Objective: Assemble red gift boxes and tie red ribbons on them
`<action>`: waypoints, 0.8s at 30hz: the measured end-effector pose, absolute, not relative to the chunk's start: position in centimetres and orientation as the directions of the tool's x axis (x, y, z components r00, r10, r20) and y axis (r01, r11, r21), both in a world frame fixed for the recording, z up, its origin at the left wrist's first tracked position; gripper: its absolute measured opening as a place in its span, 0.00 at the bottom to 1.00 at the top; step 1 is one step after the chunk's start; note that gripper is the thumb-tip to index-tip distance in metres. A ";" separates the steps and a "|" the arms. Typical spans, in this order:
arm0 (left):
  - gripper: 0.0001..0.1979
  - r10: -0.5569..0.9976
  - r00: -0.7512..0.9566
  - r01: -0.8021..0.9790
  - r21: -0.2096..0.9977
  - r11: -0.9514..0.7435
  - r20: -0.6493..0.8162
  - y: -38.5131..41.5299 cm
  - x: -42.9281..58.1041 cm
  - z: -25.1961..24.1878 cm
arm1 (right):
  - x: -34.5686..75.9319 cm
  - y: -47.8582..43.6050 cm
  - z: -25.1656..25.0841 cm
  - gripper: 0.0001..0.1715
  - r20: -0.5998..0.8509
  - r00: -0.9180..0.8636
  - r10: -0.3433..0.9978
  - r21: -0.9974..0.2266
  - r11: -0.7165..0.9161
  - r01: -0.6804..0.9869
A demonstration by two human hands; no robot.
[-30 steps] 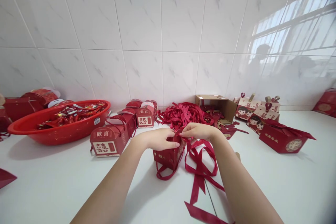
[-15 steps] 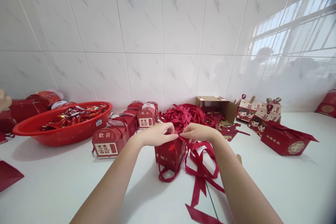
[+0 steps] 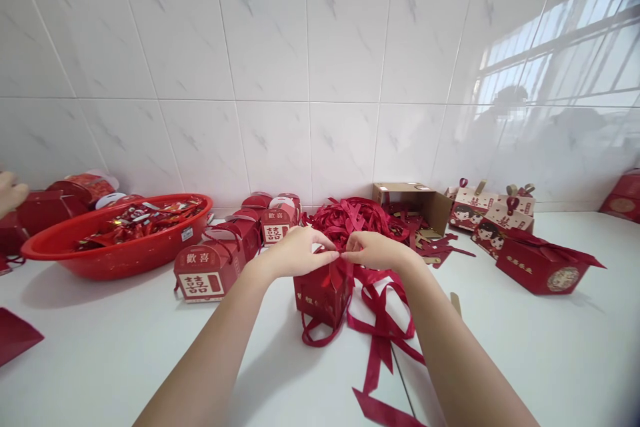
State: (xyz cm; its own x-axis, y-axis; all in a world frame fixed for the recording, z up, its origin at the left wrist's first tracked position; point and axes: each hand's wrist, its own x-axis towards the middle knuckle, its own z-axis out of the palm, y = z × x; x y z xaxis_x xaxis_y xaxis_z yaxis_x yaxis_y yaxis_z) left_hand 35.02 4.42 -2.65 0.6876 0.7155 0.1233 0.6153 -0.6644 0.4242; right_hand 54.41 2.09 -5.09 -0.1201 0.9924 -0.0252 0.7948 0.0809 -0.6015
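On a white tabletop [image 3: 100, 347], at the centre of the frame, a small dark-red cardboard gift box [image 3: 320, 297] stands upright. A long red satin ribbon [image 3: 383, 327] trails toward the lower right. The left hand [image 3: 295, 252] and right hand [image 3: 377, 250] meet fingertip to fingertip, each pinching the ribbon atop the box.

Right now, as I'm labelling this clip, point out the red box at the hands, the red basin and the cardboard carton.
red box [image 3: 317, 297]: head view, front face.
red basin [image 3: 115, 259]: head view, front wall.
cardboard carton [image 3: 399, 187]: head view, top flap.

Dark red ribbon [image 3: 381, 323] and red box [image 3: 320, 297] (gold lettering) on white table [image 3: 100, 347].
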 end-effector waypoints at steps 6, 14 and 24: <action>0.17 0.680 0.609 0.569 0.373 -0.733 0.408 2.5 34.7 -1.3 | 54.3 1.0 -4.0 0.14 0.323 -0.338 0.884 -0.812 0.442 0.380; 0.35 0.726 0.604 0.560 0.473 -0.680 0.329 1.4 33.6 -0.1 | 55.0 -1.6 -2.0 0.10 0.505 -0.175 0.845 -0.824 0.532 0.194; 0.22 0.821 0.537 0.837 0.250 -0.488 -0.195 7.8 32.5 -4.1 | 55.5 -4.9 0.5 0.05 0.667 0.095 0.739 -0.706 0.667 -0.239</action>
State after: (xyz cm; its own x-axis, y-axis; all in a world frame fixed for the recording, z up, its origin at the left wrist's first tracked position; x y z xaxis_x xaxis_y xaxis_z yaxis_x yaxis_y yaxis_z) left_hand 32.50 7.80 -4.08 0.5367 0.8209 -0.1949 0.8366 -0.4876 0.2498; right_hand 55.50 -4.93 0.53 0.0950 0.7394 0.6665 -0.2387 0.6670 -0.7058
